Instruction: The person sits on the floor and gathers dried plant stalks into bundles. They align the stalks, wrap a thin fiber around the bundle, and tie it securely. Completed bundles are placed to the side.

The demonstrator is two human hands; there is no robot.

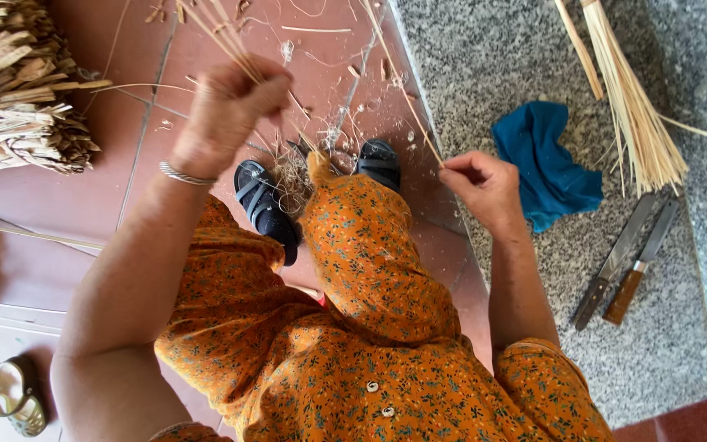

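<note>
A red tiled floor (pixel 83 205) carries most of what is seen, and beside it, to the right, runs a grey speckled stone slab (pixel 484 74). Taking the blue cloth (pixel 546 164) on the slab as the landmark: two knives (pixel 628 262) with wooden handles lie just to its lower right, side by side. A bundle of pale thin strips (pixel 636 123) lies just right of the cloth. Far left of it, on the tiles, sits a heap of dried woven leaf pieces (pixel 18 90). Loose shavings (pixel 337 123) litter the tiles to the cloth's left. Two greenish sandals (pixel 18 401) lie far to its lower left.
</note>
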